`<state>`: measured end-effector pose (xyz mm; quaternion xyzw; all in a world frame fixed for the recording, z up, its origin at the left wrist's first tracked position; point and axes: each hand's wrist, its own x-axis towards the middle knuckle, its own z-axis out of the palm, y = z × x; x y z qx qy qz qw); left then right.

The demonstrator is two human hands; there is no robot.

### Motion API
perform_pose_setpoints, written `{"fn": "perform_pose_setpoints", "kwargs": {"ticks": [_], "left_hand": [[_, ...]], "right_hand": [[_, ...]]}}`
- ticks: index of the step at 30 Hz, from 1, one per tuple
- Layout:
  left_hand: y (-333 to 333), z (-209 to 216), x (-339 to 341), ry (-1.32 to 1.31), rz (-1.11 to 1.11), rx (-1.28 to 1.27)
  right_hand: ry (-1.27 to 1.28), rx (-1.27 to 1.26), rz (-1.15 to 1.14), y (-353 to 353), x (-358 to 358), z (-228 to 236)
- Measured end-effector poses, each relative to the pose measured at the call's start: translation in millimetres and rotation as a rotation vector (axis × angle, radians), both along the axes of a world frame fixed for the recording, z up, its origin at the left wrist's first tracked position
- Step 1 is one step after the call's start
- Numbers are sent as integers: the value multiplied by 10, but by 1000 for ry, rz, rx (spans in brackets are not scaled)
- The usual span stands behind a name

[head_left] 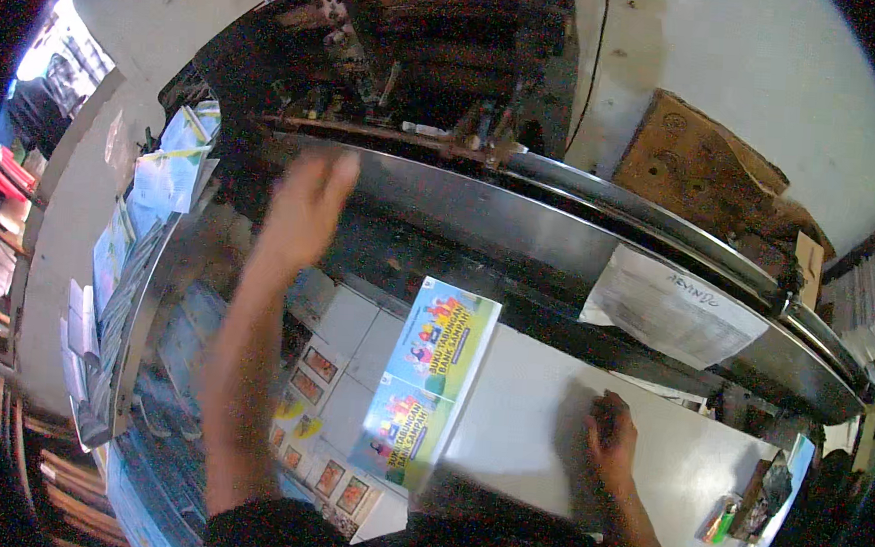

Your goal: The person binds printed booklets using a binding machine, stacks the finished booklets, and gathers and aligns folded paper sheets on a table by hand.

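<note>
My left hand (312, 201) is raised over the left part of the work table, close to the dark metal machine. It is smeared by motion, but its fingers look stretched and apart, and nothing shows in them. A stack of printed booklet covers (419, 378), blue, yellow and green with cartoon figures, lies on the white table in front of me. To the right of that stack, my right hand (611, 440) rests at the white tabletop (529, 410). Its fingers are loosely bent, with the thumb apart, and I see nothing in them. Neither hand touches the stack.
A long metal beam (521, 213) crosses behind the table, with a handwritten paper sheet (674, 306) hung on it. Printed sheets (168, 182) are piled at the left. A green lighter (719, 521) lies at the right edge. Brown cardboard (700, 154) leans behind.
</note>
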<state>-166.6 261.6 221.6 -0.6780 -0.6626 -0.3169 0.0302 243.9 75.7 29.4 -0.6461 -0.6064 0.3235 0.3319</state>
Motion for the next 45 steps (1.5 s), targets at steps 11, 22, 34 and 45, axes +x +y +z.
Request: {"fn": "perform_pose_setpoints", "kwargs": {"ticks": [11, 22, 34, 45], "left_hand": [[-2932, -1663, 377, -1001, 446, -381], [-3050, -1726, 610, -1182, 326, -261], [-2583, -1726, 1442, -877, -622, -447], [-2463, -2019, 1517, -1136, -521, -413]], "right_hand": [[28, 83, 500, 1810, -1543, 421], [309, -263, 569, 1359, -997, 472], [468, 32, -6, -1007, 1137, 341], [367, -67, -116, -853, 1294, -202]]}}
